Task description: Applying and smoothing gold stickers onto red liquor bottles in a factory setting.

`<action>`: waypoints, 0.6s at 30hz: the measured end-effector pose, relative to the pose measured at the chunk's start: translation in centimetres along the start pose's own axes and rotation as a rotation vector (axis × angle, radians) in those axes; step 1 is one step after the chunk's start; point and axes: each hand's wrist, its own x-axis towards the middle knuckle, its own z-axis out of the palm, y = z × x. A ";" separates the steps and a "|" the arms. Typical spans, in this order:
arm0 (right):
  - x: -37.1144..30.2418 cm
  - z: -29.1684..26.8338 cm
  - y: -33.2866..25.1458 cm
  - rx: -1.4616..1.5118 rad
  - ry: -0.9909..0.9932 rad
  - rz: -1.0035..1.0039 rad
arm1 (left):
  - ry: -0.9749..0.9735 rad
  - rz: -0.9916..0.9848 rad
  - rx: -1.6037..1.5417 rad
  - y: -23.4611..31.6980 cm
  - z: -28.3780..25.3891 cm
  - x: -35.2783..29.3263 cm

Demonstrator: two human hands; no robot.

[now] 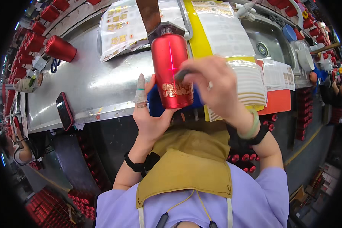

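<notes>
A glossy red metal bottle [170, 60] lies with its neck away from me, against a brown bracket [149, 17] at the far end. A gold decal [174, 90] sits near its base, and a thin bright line runs along its side. My left hand [152, 121] grips the base end, thumb at the bottom and fingers along the left side. A pale cover with a green band wraps one finger. Over the bottle's right side, my right hand [216, 85] pinches a small dark flat piece [183, 75] close above the decal. Its exact kind cannot be made out.
Decal sheets [119, 28] rest on a metal tray to the left. Another red bottle [60, 48], blue-handled scissors [55, 65] and a phone [65, 111] lie further left. Stacked sheets [247, 81] and a sink [268, 38] are right. A co-worker's arm [22, 152] shows far left.
</notes>
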 end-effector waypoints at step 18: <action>-0.2 0.1 1.5 -0.006 0.007 -0.115 | -0.080 -0.028 0.013 -0.5 -0.1 0.0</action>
